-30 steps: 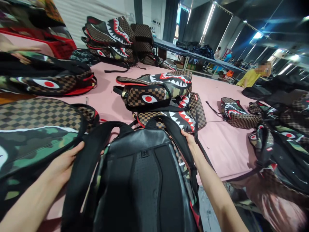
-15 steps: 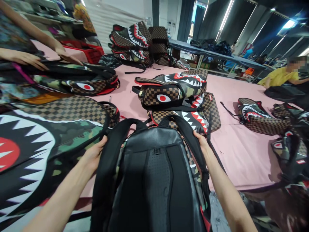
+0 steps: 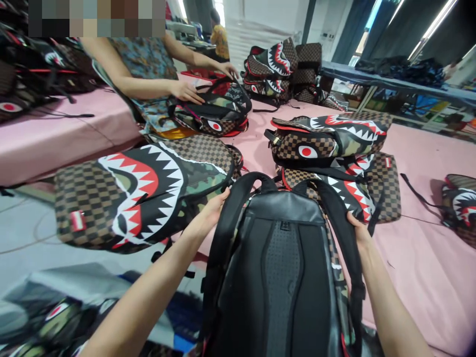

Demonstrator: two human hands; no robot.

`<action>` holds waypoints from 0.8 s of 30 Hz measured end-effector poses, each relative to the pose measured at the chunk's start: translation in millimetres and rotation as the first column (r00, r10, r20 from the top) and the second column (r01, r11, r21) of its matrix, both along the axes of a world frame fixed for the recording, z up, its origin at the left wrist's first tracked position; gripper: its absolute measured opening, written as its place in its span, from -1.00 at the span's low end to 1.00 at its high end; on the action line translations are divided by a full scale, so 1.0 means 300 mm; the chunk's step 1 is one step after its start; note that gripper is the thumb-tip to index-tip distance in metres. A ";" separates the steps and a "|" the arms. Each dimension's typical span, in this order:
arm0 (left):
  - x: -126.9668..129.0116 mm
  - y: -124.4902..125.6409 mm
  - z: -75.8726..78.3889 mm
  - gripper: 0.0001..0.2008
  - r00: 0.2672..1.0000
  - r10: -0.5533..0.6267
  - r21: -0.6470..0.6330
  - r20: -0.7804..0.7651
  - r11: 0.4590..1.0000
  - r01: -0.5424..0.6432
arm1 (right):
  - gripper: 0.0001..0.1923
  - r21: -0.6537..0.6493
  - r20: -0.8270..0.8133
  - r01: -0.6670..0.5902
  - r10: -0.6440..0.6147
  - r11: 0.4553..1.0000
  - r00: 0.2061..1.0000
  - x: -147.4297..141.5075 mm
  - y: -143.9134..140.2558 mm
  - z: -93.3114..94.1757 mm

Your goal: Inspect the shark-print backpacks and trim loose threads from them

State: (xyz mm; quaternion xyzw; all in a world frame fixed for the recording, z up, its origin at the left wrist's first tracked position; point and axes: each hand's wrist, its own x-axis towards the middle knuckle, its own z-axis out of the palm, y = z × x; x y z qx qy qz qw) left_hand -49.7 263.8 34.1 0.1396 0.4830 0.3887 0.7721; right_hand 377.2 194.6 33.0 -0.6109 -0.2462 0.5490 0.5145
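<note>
The left hand and right hand are gripping the backpack, fingers clamped on its straps, positioning it half onto the table.

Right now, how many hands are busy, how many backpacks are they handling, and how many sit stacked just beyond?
Hands: 4, left hand, right hand, co-worker's hands
Handled backpacks: 2, black-backed backpack, co-worker's backpack
Stacked backpacks: 2, upper backpack, lower backpack
Total: 8
</note>
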 end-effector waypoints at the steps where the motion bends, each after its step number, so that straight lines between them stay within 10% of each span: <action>1: -0.001 0.001 0.000 -0.50 1.000 0.011 -0.009 0.005 1.000 -0.010 | -0.65 -0.038 -0.017 -0.029 0.029 0.999 0.999 -0.001 0.001 0.001; 8: 0.009 -0.040 0.049 -0.58 0.999 0.021 0.028 -0.032 0.999 -0.020 | -0.67 -0.001 0.274 0.007 -0.007 1.000 0.962 -0.025 0.004 0.037; 13: 0.030 -0.117 0.079 -0.79 0.934 0.133 0.262 -0.331 0.964 -0.044 | -0.63 0.276 0.871 0.010 -0.254 0.961 0.421 -0.134 -0.051 0.155; 17: 0.029 -0.170 0.054 -0.67 0.939 0.049 0.244 -0.340 0.969 0.037 | -0.59 -0.065 0.998 -0.410 0.056 0.910 -0.033 -0.325 0.008 0.204; 24: -0.020 -0.157 -0.017 -0.50 0.942 -0.009 0.274 -0.334 0.956 0.106 | -0.78 -0.348 0.937 -0.338 0.332 0.874 -0.106 -0.374 0.289 0.163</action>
